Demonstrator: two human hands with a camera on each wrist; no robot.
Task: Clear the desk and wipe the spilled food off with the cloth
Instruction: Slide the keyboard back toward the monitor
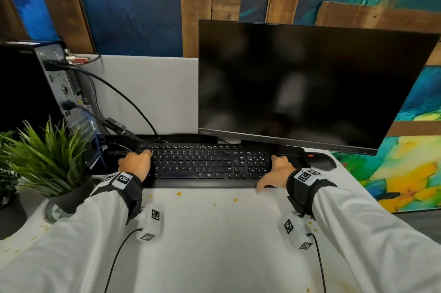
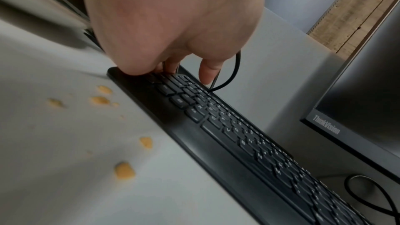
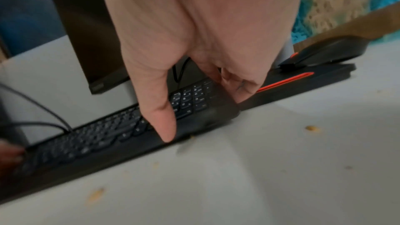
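Observation:
A black keyboard (image 1: 202,165) lies across the white desk (image 1: 214,245) in front of the monitor. My left hand (image 1: 136,158) grips its left end, fingers curled over the far corner (image 2: 168,73). At the other end, my right hand (image 1: 272,171) holds the keyboard (image 3: 108,139) with the thumb (image 3: 164,126) on the front edge and the fingers curled round the side. Yellow food crumbs (image 1: 179,194) are scattered on the desk just in front of the keyboard (image 2: 227,134); more crumbs (image 2: 124,170) show in the left wrist view and others (image 3: 311,128) in the right wrist view. No cloth is in view.
A dark monitor (image 1: 310,87) stands right behind the keyboard, its base against the far edge. A computer tower (image 1: 35,87) with cables (image 1: 124,99) and a potted plant (image 1: 45,156) fill the left side. A black mouse (image 1: 319,160) sits at the far right, near the desk edge.

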